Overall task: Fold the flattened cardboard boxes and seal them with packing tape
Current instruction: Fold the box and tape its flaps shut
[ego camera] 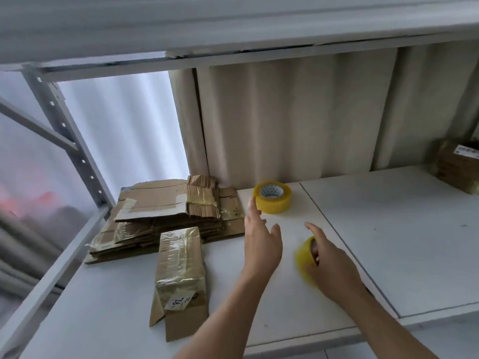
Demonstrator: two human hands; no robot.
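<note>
- Two rolls of yellowish packing tape are in view: one roll [272,197] lies flat on the white shelf [388,229], just beyond the fingertips of the left hand [261,242]; the second roll [305,257] is blurred and sits in the right hand [329,265].
- The left hand is stretched forward with straight, relaxed fingers and holds nothing; its fingertips are close beside the far roll, though whether they touch it cannot be told.
- The right hand grips its roll with fingers that look hooked through the core, while the forefinger points forward.
- To the left of the left hand, and nearer the person, a folded cardboard box [181,275] lies on its side, wrapped in glossy tape, with a small white label near its open near end, where the flaps stand loose.
- Further left of that hand and beyond the box, a stack of flattened cardboard boxes [166,218] lies on the shelf, with strips of old tape on several of them; the box's far end lies against the stack's near edge.
- Well to the right of the right hand, at the far edge of the shelf, a taped cardboard parcel [458,167] is partly cut off by the frame.
- A pale curtain [298,120] hangs behind the shelf, beyond both hands.
</note>
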